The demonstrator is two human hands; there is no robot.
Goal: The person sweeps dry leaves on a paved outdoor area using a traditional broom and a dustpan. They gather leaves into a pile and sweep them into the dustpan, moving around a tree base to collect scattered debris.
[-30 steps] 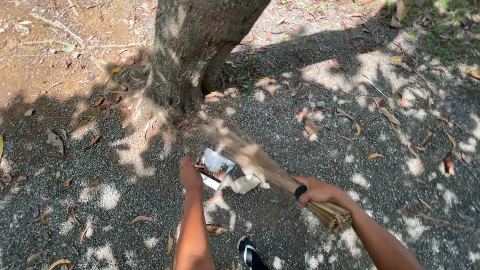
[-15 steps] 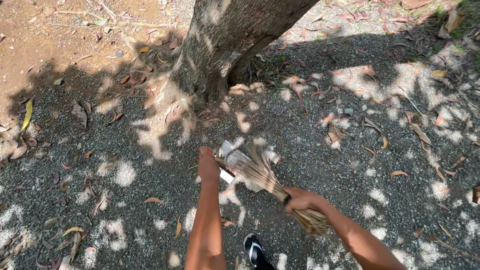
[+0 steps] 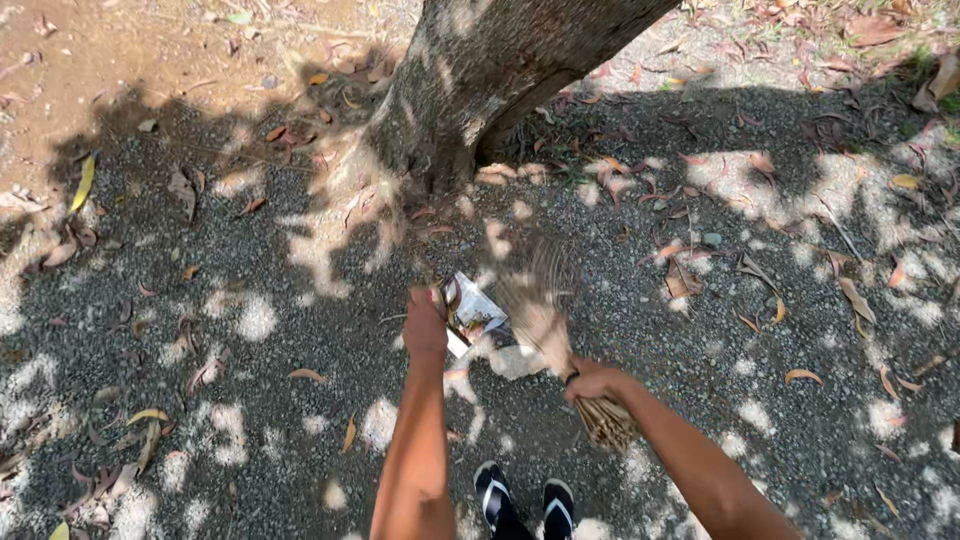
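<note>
Two bare hands are in view over dark gravel ground (image 3: 250,400) dappled with sun patches. The left hand (image 3: 425,322) is clenched around the edge of a flat, pale dustpan-like scoop of sheet material (image 3: 472,312), tilted with its far end touching the gravel. The right hand (image 3: 592,382) is closed in a fist around a hand broom of bundled tan plant fibres (image 3: 548,320); the bound butt end sticks out behind the fist toward the person, while the splayed bristle end is motion-blurred just beside the scoop, on its right. Whether the bristles touch the scoop cannot be told.

Both forearms enter from the bottom edge. Between them, a pair of black flip-flop sandals with white straps (image 3: 525,505) on the person's feet, near the bottom edge.

A thick grey-brown tree trunk (image 3: 480,80) rises just beyond the scoop, its base meeting the gravel. Dry brown and yellow fallen leaves (image 3: 680,270) lie scattered on the gravel to the right and left. Bare reddish-brown soil (image 3: 120,70) at upper left.
</note>
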